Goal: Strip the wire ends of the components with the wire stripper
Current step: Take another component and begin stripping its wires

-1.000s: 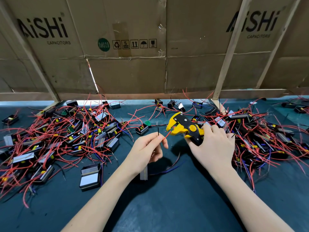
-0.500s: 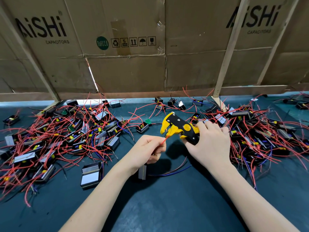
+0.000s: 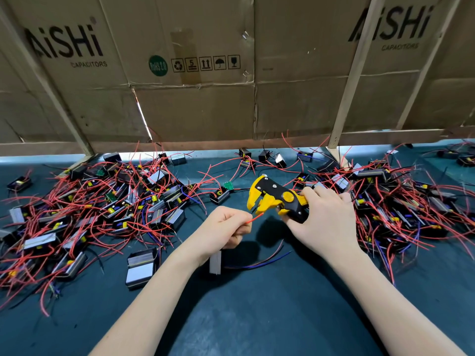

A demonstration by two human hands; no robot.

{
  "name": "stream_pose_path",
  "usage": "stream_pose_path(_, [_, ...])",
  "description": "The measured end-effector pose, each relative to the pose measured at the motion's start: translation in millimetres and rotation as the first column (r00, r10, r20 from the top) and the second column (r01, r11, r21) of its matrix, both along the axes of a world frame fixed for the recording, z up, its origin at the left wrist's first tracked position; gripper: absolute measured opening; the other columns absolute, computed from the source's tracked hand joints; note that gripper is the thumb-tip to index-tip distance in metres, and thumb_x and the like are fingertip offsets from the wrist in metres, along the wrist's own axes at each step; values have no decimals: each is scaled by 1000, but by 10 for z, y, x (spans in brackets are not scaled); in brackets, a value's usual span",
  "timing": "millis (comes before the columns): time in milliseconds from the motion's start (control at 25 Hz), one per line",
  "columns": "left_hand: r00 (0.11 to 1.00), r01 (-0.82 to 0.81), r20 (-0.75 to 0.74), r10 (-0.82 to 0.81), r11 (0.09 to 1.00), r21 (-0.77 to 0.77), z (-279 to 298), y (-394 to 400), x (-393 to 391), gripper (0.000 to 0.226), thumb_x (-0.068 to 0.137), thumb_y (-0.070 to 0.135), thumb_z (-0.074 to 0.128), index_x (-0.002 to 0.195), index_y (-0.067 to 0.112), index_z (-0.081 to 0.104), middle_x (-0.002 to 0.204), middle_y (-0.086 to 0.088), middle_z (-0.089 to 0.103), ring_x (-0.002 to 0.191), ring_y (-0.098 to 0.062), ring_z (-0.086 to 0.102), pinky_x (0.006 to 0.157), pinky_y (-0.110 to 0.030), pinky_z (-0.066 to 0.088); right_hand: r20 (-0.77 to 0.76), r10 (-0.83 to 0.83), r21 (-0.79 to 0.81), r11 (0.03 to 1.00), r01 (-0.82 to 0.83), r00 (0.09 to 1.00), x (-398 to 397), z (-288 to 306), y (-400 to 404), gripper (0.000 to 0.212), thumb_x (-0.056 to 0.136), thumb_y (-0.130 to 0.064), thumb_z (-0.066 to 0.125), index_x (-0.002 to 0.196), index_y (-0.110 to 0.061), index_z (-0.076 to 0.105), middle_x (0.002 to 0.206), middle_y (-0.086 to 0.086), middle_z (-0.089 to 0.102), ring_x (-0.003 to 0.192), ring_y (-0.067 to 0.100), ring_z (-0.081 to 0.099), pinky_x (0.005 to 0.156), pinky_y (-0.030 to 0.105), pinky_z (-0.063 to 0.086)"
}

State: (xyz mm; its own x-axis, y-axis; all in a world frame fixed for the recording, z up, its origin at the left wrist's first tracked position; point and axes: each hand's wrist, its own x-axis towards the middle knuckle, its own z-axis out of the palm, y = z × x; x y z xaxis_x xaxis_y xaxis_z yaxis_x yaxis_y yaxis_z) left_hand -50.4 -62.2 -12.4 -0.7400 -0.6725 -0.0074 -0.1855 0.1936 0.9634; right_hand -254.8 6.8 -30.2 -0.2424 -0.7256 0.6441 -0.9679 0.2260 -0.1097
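The left hand (image 3: 226, 228) pinched a red wire (image 3: 255, 218) between curled fingers, its free end just at the mouth of the wire stripper (image 3: 276, 199) — whether it touched could not be told. The component (image 3: 215, 262) hung below that hand, partly hidden, near the dark green table (image 3: 257, 317). The right hand (image 3: 323, 217) gripped the yellow-and-black stripper's handles, tool head pointing left. Heaps of components (image 3: 102, 209) with red wires lay left and right — cardboard boxes (image 3: 195, 73) stood far behind.
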Motion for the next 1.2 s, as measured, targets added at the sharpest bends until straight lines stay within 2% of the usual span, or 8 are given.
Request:
stream_pose_path(360, [1000, 1, 0, -1, 1000, 6, 1, -1, -4, 45, 102, 11, 37, 58, 18, 30, 50, 13, 25, 41, -6, 17, 40, -12, 17, -11, 16, 30, 999, -16, 1000, -8, 55, 47, 49, 66, -58, 78, 59, -16, 53, 57, 3, 57, 56, 31, 58, 64, 35, 35])
stream_pose_path(640, [999, 19, -35, -18, 1000, 18, 17, 12, 9, 34, 88, 29, 42, 57, 18, 32, 53, 10, 26, 41, -6, 18, 40, -12, 18, 22, -61, 15, 998, 60, 998, 30, 55, 65, 47, 55, -50, 87, 49, -16, 55, 46, 6, 54, 45, 31, 57, 50, 23, 27])
stream_pose_path(720, [999, 19, -40, -18, 1000, 14, 13, 6, 19, 35, 88, 30, 42, 57, 18, 32, 53, 10, 26, 41, -6, 19, 40, -12, 18, -30, -63, -55, 997, 61, 998, 28, 41, 52, 45, 59, -54, 82, 56, -15, 59, 53, 6, 57, 52, 31, 59, 52, 27, 32])
stream_pose_path(840, [999, 29, -15, -29, 1000, -1, 2, 3, 16, 36, 89, 32, 42, 57, 17, 34, 49, 11, 27, 41, -7, 19, 41, -13, 19, -89, -67, -71, 996, 61, 994, 21, -5, 35, 52, 65, -59, 72, 84, -11, 65, 80, 9, 64, 78, 32, 61, 72, 39, 40])
stream_pose_path(960, [998, 57, -16, -55, 994, 90, 34, -43, 59, 45, 91, 49, 44, 59, 17, 49, 50, 5, 36, 43, -10, 28, 44, -17, 27, -64, -94, -45, 995, 91, 993, 29, -39, 17, 55, 65, -59, 75, 89, -11, 65, 85, 9, 64, 83, 33, 60, 75, 41, 39])
stream_pose_path(1000, [996, 85, -12, -84, 994, 68, 52, -63, 101, 46, 92, 51, 48, 63, 16, 55, 54, 1, 42, 48, -12, 35, 49, -18, 34, -63, -94, -29, 995, 93, 994, 27, -50, 18, 54, 65, -59, 75, 88, -11, 65, 85, 9, 64, 82, 33, 60, 75, 41, 38])
stream_pose_path(1120, [976, 130, 208, -63, 936, -326, 119, -127, 268, 32, 96, 38, 59, 75, 15, 70, 74, -3, 58, 67, -6, 50, 69, -19, 39, -66, -76, 50, 996, 79, 995, 14, -69, 35, 54, 63, -58, 77, 87, -11, 67, 83, 9, 64, 81, 33, 61, 75, 40, 39])
stream_pose_path(1200, [931, 175, 364, 16, 857, -485, 252, -156, 326, 29, 97, 34, 58, 76, 18, 73, 67, 6, 56, 60, -3, 48, 62, -17, 35, -66, -68, 83, 994, 73, 996, 7, -91, 34, 53, 62, -59, 78, 85, -12, 68, 80, 9, 64, 80, 32, 61, 75, 41, 39])
